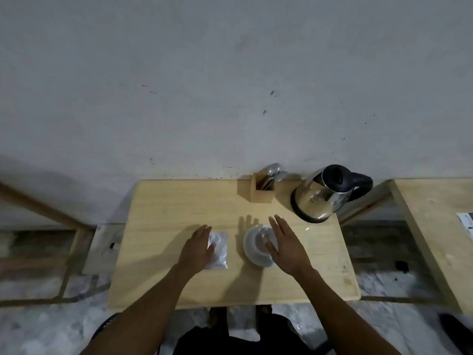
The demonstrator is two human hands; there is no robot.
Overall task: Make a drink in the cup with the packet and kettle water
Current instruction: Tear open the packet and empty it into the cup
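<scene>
A white cup (256, 245) stands near the middle of the small wooden table (166, 201). My right hand (286, 248) hovers flat over the cup's right side, fingers spread, holding nothing. A silvery white packet (220, 249) lies flat to the left of the cup. My left hand (197, 248) rests over the packet's left edge with its fingers straight. A steel kettle (322, 198) with a black lid and handle stands at the back right corner.
A small wooden box (261, 192) with several metal spoons stands at the back next to the kettle, against the grey wall. A second wooden table (440, 226) is on the right. A wooden frame stands on the left.
</scene>
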